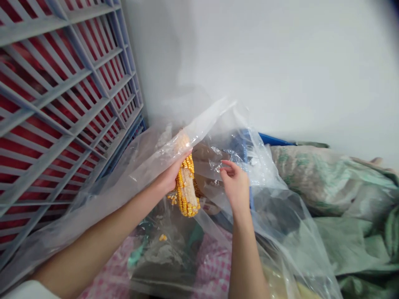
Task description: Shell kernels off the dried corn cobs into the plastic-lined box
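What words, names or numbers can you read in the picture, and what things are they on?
None: I can't read any word, brand, number or sign here.
Pale sack on the right: faint green marks, too blurred to tell whether they are letters.
Corn cob, clear plastic and slatted crate: no writing that I can see.
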The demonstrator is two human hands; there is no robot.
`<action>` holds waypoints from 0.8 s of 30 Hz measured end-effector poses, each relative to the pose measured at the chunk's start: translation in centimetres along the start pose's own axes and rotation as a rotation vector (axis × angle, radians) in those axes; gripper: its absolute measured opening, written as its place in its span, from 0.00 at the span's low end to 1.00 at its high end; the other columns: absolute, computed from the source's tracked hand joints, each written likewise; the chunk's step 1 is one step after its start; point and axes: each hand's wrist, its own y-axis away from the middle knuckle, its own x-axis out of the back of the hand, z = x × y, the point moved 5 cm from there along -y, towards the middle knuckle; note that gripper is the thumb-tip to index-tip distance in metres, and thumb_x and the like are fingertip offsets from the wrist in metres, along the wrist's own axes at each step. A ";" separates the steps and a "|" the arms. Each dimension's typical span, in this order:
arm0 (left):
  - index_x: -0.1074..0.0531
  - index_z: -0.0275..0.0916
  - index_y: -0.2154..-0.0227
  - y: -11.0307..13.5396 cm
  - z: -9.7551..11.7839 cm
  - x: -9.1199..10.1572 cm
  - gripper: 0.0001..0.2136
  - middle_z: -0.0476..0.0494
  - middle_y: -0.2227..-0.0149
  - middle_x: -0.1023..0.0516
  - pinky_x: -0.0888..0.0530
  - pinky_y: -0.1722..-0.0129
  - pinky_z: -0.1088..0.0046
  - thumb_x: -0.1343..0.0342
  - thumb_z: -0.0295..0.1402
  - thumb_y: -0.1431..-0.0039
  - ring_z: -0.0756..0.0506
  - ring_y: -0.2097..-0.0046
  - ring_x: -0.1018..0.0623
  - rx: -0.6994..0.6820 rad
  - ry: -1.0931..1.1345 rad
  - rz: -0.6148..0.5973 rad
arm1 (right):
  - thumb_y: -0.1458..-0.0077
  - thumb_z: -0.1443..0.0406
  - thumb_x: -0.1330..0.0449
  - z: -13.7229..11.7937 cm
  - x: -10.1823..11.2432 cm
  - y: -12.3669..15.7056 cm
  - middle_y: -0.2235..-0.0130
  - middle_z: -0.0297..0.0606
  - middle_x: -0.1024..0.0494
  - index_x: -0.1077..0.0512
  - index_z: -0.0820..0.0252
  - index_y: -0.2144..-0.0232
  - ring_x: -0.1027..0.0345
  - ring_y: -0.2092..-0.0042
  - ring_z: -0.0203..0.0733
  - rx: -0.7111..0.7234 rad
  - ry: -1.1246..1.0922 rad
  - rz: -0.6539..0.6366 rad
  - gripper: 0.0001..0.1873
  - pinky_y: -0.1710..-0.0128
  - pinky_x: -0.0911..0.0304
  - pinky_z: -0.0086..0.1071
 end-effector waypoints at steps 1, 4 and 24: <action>0.31 0.37 0.72 0.0 0.0 0.0 0.19 0.50 0.80 0.30 0.30 0.74 0.74 0.34 0.41 0.68 0.49 0.76 0.29 -0.004 -0.005 -0.003 | 0.53 0.65 0.50 -0.3 -0.1 0.2 0.64 0.43 0.24 0.30 0.62 0.57 0.32 0.59 0.46 0.057 0.163 0.031 0.20 0.54 0.40 0.46; 0.31 0.37 0.71 -0.1 0.1 0.0 0.19 0.51 0.80 0.31 0.30 0.73 0.74 0.34 0.41 0.66 0.50 0.77 0.30 -0.014 -0.020 -0.005 | 0.53 0.64 0.47 -0.4 -0.5 0.8 0.49 0.50 0.34 0.33 0.59 0.52 0.44 0.46 0.57 0.127 0.527 0.048 0.23 0.50 0.49 0.56; 0.30 0.37 0.73 0.1 0.1 0.1 0.18 0.50 0.80 0.31 0.29 0.72 0.73 0.34 0.42 0.65 0.49 0.75 0.28 -0.005 -0.039 -0.015 | 0.57 0.75 0.54 -1.2 0.9 0.8 0.82 0.29 0.49 0.50 0.61 0.85 0.64 0.78 0.32 0.019 0.533 0.242 0.11 0.75 0.63 0.29</action>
